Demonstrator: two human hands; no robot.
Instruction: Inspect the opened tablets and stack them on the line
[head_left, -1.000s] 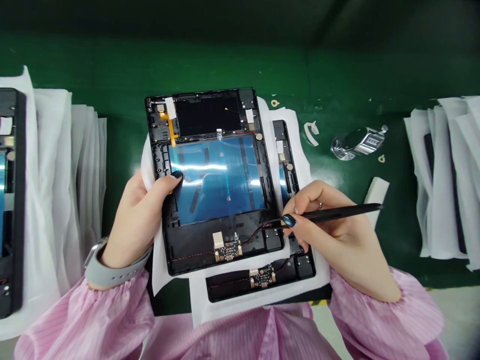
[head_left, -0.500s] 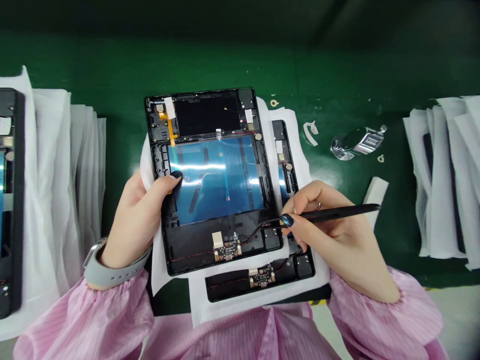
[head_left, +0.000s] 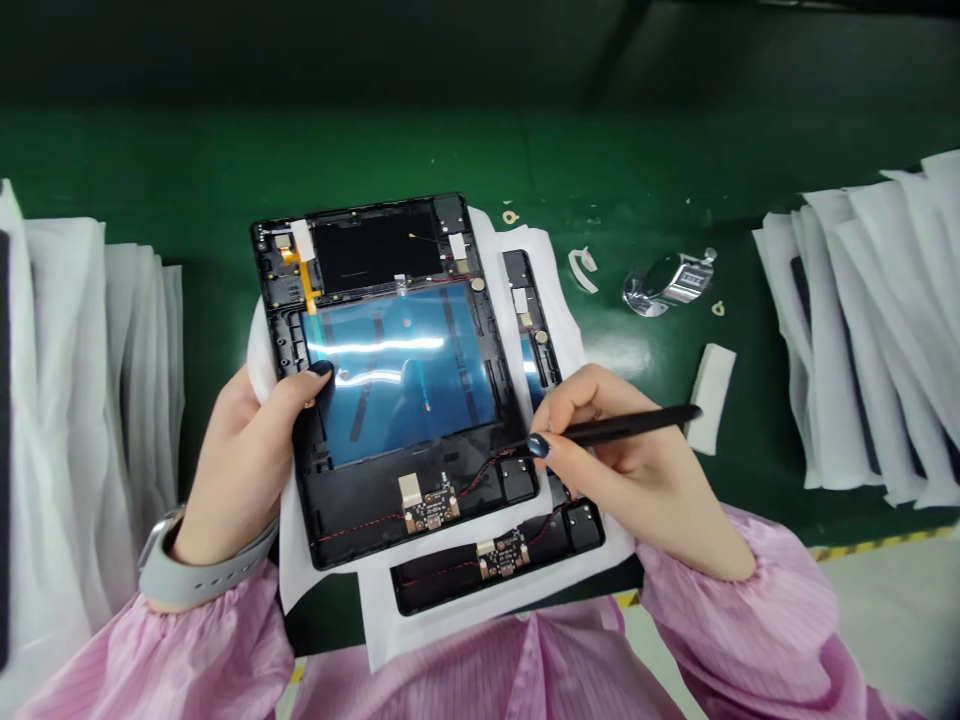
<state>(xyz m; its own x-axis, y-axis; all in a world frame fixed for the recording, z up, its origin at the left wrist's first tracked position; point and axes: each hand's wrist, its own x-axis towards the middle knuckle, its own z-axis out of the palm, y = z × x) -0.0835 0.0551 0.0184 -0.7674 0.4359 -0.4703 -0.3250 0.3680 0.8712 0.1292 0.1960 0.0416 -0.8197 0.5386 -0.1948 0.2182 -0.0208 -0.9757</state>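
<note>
Black tablet frame [head_left: 352,505] lay on a white sheet [head_left: 300,590] in the head view, its left edge gripped by the left hand [head_left: 244,465], with the thumb over the blue film [head_left: 397,380]. The right hand [head_left: 630,470] clasped a slim black stylus [head_left: 622,425] above the frame's near right corner, beside a thin red-and-black wire [head_left: 487,470]. A second frame [head_left: 450,585] lay nearer, partly beneath the first. White-wrapped stacks [head_left: 862,330] stood far right on the green worktop [head_left: 480,160], past a chrome tally counter [head_left: 667,285].
</note>
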